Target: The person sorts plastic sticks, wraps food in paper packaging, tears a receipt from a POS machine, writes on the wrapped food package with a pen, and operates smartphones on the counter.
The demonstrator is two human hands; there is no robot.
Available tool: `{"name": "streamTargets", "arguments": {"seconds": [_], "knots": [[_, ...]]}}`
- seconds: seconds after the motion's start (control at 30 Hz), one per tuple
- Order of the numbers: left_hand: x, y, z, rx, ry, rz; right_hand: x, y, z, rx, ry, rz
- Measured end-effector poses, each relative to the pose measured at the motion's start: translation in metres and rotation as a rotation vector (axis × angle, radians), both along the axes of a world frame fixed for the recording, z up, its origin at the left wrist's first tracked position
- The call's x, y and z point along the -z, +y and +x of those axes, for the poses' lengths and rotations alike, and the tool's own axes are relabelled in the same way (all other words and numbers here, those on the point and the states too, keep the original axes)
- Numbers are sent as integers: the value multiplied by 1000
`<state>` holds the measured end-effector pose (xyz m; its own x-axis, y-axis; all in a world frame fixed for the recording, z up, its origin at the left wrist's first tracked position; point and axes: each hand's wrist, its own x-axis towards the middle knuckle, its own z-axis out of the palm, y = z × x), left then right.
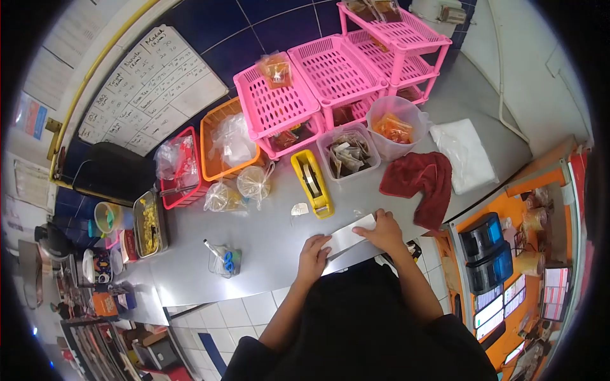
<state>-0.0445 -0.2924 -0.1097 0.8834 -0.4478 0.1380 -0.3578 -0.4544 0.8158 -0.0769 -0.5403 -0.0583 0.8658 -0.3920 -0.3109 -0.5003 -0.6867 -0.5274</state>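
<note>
Both hands are at a flat white rectangular piece (347, 237), which looks like a folded paper or slim box, at the front edge of the steel counter. My left hand (312, 255) grips its left end, fingers closed. At its right end, my right hand (384, 231) closes over it, thumb on top. Just beyond lies a yellow tape dispenser (312, 184) with a roll of tape in it. A torn white scrap (299, 209) rests to its left. Nearest my right hand is a crumpled dark red cloth (419, 184).
Pink racks (340, 68) stand along the wall, with an orange basket (207, 151) and a red basket (170, 202) to their left. A clear tub of sachets (323, 151) and a jug of orange packets (377, 110) sit before them. A pen holder with blue scissors (230, 261) stands left.
</note>
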Motion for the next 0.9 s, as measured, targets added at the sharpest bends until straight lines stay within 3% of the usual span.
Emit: {"name": "streamTargets", "arguments": {"seconds": [0.07,0.13,0.2,0.27,0.3,0.33,0.43,0.5,0.6,0.7,0.8,0.9], "knots": [[-12,-1,4,10,2,-3,5,-9,6,-28,22,94],[-35,-2,4,-67,410,49,12,-12,9,-63,46,180],[-28,1,11,-161,434,-35,17,-7,2,181,-39,835],[-23,-1,18,-250,456,-125,16,-5,-4,216,-39,906],[-44,-13,28,-386,493,-217,15,-3,-8,263,-35,975],[-61,-24,38,-526,531,-308,18,-3,-13,252,-20,975],[-76,-54,69,-587,677,-335,27,-7,-23,209,-33,1072],[-74,-64,86,-524,885,-219,26,-9,-25,134,-21,1058],[-76,-67,97,-492,984,-236,20,-3,-11,-18,5,991],[-72,-57,91,-376,778,-285,29,10,9,-41,3,1082],[-115,-47,58,-442,636,-337,27,20,20,120,-63,1109],[-128,-32,1,-495,744,-333,28,17,16,186,-54,1149]]}}
